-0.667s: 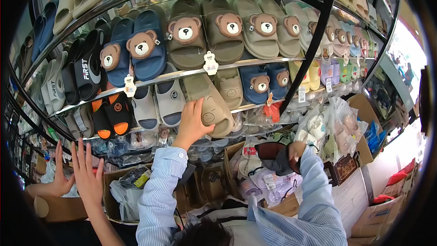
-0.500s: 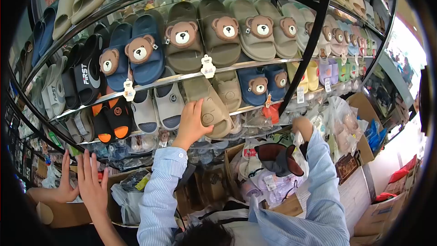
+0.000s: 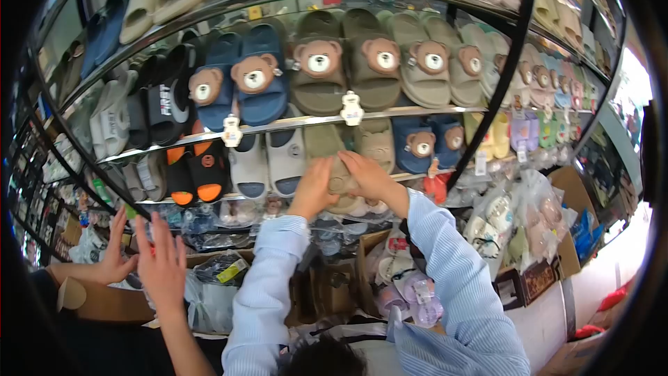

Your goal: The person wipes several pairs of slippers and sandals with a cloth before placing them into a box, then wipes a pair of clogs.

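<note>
A khaki slipper (image 3: 324, 141) with an embossed face sits on the lower shelf in the head view. My left hand (image 3: 314, 186) is closed around its left side. From the right, my right hand (image 3: 371, 175) also grips the slipper, its fingers close to those of my left. Both hands hide much of the strap. Just right of it stands a matching khaki slipper (image 3: 376, 143). Grey slippers (image 3: 284, 163) with dark blue insoles are on the left, and blue bear slippers (image 3: 419, 143) are farther right.
Another person's hands (image 3: 161, 264) are raised at the left. A metal shelf rail (image 3: 445, 110) runs above my hands, with a black post (image 3: 497, 97) to the right. Below are a cardboard box (image 3: 365, 254) of bagged slippers and, at right, clear bags (image 3: 539, 212).
My right hand has moved left from the bagged goods onto the khaki slipper. My left hand stays on it. The whole view has shifted slightly.
</note>
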Demonstrator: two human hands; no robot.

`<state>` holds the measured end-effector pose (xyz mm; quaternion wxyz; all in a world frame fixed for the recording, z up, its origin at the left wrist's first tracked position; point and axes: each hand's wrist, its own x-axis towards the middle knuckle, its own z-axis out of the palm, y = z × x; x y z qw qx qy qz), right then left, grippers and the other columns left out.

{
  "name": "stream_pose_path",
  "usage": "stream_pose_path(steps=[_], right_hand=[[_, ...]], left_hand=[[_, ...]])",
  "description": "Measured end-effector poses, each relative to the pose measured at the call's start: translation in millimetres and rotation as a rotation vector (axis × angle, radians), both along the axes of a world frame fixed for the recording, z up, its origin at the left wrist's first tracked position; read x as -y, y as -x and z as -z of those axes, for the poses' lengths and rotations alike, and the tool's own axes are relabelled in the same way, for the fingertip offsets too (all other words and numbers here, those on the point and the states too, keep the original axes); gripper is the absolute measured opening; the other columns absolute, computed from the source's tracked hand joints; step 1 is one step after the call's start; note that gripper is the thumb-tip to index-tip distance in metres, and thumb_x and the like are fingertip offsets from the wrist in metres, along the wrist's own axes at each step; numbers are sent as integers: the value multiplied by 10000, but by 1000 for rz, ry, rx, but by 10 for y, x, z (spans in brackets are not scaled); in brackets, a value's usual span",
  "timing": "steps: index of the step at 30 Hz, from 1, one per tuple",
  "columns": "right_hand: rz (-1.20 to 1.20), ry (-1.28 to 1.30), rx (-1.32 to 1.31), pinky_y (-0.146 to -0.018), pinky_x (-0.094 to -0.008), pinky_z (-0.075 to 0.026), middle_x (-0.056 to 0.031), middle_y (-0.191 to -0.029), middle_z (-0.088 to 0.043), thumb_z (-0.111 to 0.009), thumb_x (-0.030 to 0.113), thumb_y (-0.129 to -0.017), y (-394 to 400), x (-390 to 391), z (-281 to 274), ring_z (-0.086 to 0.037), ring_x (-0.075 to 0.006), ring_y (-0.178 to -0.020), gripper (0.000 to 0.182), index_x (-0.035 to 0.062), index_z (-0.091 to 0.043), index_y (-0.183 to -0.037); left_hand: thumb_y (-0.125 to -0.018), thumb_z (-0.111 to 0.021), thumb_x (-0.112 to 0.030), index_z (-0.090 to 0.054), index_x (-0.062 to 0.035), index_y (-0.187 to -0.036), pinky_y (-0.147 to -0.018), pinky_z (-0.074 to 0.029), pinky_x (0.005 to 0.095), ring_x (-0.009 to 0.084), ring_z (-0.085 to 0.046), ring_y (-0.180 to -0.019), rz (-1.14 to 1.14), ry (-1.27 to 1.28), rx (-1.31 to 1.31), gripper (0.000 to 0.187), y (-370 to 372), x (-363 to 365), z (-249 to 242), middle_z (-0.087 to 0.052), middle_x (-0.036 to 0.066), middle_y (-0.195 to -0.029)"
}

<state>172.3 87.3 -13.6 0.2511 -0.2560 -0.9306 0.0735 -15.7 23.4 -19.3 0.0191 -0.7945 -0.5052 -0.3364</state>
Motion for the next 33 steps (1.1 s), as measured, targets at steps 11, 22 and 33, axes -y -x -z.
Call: stream_pose_path(steps=[11, 22, 33], right_hand=[[38, -85, 104, -1014, -408, -363, -145, -1312, -436, -807, 123, -577, 83, -68, 124, -415, -321, -1244, 868, 42, -377, -1327], [-4, -14, 19, -947, -397, -436, -132, -1316, -446, -797, 116, -591, 81, -121, 125, -490, -344, -1156, 818, 71, -415, -1313], [118, -70, 76, -973, -401, -416, -109, -1326, -434, -804, 139, -577, 216, -262, 72, -479, -337, -1165, 849, 73, -403, -1322]], left_hand=[[-702, -706, -84, -384, -1, -1306, -961, -428, 413, 391, -453, -1198, -38, 221, 44, 690, 63, -40, 205, -394, 224, -1358], [-598, -789, -83, -342, -15, -1376, -1050, -366, 370, 331, -378, -1294, -58, 95, 84, 901, 106, -47, 351, -343, 150, -1433], [-733, -657, -35, -410, 46, -1310, -1076, -309, 409, 386, -363, -1291, -96, 158, 427, 633, -15, 1151, 692, -400, 226, -1370]])
